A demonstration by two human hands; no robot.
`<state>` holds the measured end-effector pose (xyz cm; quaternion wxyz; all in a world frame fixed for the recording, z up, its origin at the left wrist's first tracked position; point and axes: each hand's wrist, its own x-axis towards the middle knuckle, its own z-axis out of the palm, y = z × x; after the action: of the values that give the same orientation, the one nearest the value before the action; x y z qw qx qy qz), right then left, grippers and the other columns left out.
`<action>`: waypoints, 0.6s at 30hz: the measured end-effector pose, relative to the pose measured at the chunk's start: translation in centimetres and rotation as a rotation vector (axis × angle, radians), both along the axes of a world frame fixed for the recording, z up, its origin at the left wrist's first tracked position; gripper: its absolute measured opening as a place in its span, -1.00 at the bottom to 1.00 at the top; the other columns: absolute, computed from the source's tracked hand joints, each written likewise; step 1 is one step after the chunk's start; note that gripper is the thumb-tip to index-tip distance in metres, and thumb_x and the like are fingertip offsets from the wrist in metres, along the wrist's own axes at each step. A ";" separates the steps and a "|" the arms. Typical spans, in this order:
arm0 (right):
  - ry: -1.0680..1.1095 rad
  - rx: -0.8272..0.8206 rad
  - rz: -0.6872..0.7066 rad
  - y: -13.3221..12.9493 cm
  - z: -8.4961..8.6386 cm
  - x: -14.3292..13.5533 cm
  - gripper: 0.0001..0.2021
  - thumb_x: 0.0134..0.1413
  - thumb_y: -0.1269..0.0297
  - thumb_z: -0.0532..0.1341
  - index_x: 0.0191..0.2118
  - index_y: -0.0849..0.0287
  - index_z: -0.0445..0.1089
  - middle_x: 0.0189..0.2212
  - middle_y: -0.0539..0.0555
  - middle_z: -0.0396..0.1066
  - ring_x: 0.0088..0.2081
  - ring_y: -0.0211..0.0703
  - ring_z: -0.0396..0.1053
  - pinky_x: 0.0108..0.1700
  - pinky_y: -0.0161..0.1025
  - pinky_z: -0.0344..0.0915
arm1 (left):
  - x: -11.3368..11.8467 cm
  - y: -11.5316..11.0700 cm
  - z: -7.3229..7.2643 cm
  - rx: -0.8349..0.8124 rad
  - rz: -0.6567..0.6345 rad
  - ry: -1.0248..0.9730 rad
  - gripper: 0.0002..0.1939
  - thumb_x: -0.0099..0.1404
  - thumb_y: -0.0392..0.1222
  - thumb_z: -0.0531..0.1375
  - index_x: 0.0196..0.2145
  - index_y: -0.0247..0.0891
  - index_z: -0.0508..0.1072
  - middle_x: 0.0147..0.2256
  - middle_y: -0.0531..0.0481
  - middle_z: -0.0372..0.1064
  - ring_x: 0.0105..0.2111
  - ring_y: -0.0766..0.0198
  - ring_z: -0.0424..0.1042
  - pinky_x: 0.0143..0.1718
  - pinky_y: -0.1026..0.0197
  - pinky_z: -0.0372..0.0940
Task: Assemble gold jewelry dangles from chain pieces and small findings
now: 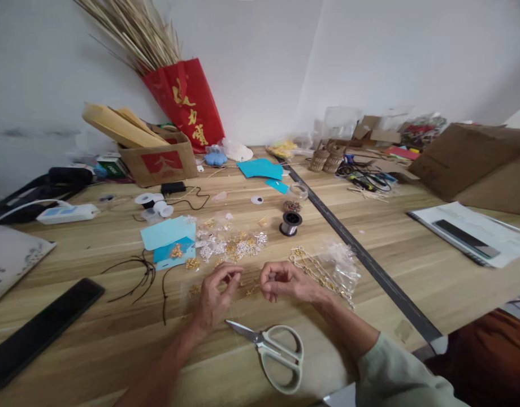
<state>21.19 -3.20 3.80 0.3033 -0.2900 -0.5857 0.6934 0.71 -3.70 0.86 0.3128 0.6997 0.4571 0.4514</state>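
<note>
Over the front middle of the table, my left hand (215, 295) is closed in a loose pinch, thumb and forefinger tips close together. Facing it, my right hand (283, 281) has its fingers curled and pinched. What either pinch holds is too small to make out. A thin gold chain (250, 291) shows between the hands, reaching the right fingertips; whether it is gripped or lies behind them I cannot tell. Scissors (260, 339) with pale handles lie just below the hands. Beyond them are small gold and silver findings (238, 247) and a wire spool (290, 223).
Gold and silver chains (317, 271) lie beside a clear plastic bag (338, 260) right of my hands. Blue cards (169, 230), black cords (143, 272) and a dark phone-like slab (43, 336) are at left. A black strip (349, 234) crosses the table; a cardboard box (472, 164) stands far right.
</note>
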 end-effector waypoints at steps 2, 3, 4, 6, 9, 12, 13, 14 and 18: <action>0.021 -0.009 0.019 -0.3 0.2 -0.2 -0.68 -0.02 0.09 0.30 -0.39 0.29 0.33 -0.55 0.00 0.37 -0.56 -0.38 0.30 -0.46 -0.41 0.28 | 0.0 -0.1 0.0 -0.027 -0.044 -0.023 -0.82 0.25 -0.20 0.10 -0.32 -0.28 0.48 -0.30 -0.10 0.44 -0.28 0.22 0.42 -0.31 0.27 0.31; 0.030 -0.011 0.029 -0.4 0.2 -0.3 -0.69 -0.02 0.11 0.30 -0.39 0.30 0.33 -0.55 0.00 0.38 -0.55 -0.38 0.31 -0.46 -0.40 0.29 | 0.1 -0.2 0.0 -0.039 -0.059 -0.034 -0.82 0.25 -0.20 0.10 -0.31 -0.28 0.49 -0.29 -0.10 0.45 -0.27 0.22 0.42 -0.30 0.27 0.31; 0.039 -0.009 0.035 -0.5 0.2 -0.4 -0.71 -0.01 0.13 0.30 -0.39 0.30 0.34 -0.55 0.00 0.38 -0.55 -0.38 0.31 -0.45 -0.40 0.29 | 0.0 -0.3 0.1 -0.051 -0.064 -0.045 -0.82 0.25 -0.20 0.10 -0.31 -0.29 0.49 -0.29 -0.10 0.45 -0.26 0.21 0.42 -0.29 0.26 0.31; 0.063 0.008 0.033 -0.6 0.1 -0.2 -0.74 0.01 0.17 0.30 -0.38 0.30 0.35 -0.55 0.00 0.38 -0.54 -0.38 0.31 -0.44 -0.40 0.30 | -0.1 -0.3 0.0 -0.072 -0.044 -0.074 -0.82 0.26 -0.19 0.10 -0.33 -0.29 0.49 -0.31 -0.08 0.45 -0.28 0.21 0.43 -0.29 0.26 0.30; 0.113 0.061 -0.013 -0.2 -0.2 0.9 -0.80 0.03 0.24 0.30 -0.39 0.29 0.36 -0.56 -0.01 0.37 -0.54 -0.38 0.31 -0.46 -0.41 0.28 | -0.5 0.0 -0.2 -0.092 0.019 -0.122 -0.82 0.26 -0.17 0.11 -0.35 -0.28 0.47 -0.35 -0.06 0.45 -0.30 0.22 0.42 -0.28 0.25 0.29; 0.146 0.079 -0.056 0.3 -0.1 2.2 -0.79 0.01 0.24 0.31 -0.41 0.28 0.34 -0.59 -0.03 0.33 -0.58 -0.39 0.27 -0.55 -0.45 0.19 | -0.7 0.3 -0.3 -0.117 0.045 -0.139 -0.82 0.26 -0.15 0.11 -0.36 -0.29 0.45 -0.36 -0.06 0.44 -0.31 0.22 0.41 -0.28 0.24 0.27; 0.142 0.076 -0.064 0.4 0.0 2.5 -0.78 0.00 0.23 0.31 -0.41 0.27 0.33 -0.61 -0.04 0.32 -0.60 -0.39 0.25 -0.57 -0.45 0.17 | -0.7 0.3 -0.3 -0.127 0.038 -0.136 -0.82 0.25 -0.14 0.11 -0.36 -0.29 0.45 -0.36 -0.06 0.44 -0.31 0.22 0.40 -0.28 0.23 0.27; 0.129 0.079 -0.070 0.5 0.1 2.6 -0.78 0.00 0.22 0.31 -0.41 0.27 0.32 -0.62 -0.05 0.31 -0.62 -0.40 0.23 -0.58 -0.46 0.14 | -0.6 0.2 -0.1 -0.136 0.022 -0.131 -0.81 0.25 -0.14 0.11 -0.37 -0.29 0.45 -0.36 -0.06 0.43 -0.32 0.22 0.40 -0.29 0.23 0.26; -0.004 0.141 -0.080 0.1 0.5 1.5 -0.76 0.03 0.18 0.28 -0.41 0.27 0.32 -0.65 -0.08 0.26 -0.64 -0.42 0.14 -0.58 -0.45 0.08 | -0.1 -0.7 0.7 -0.157 -0.083 -0.060 -0.76 0.26 -0.09 0.08 -0.43 -0.29 0.42 -0.44 -0.02 0.37 -0.39 0.24 0.36 -0.32 0.23 0.22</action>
<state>22.67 -3.12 4.28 0.3492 -0.2926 -0.6218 0.6370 0.63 -4.35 1.57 0.3985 0.6774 0.4524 0.4215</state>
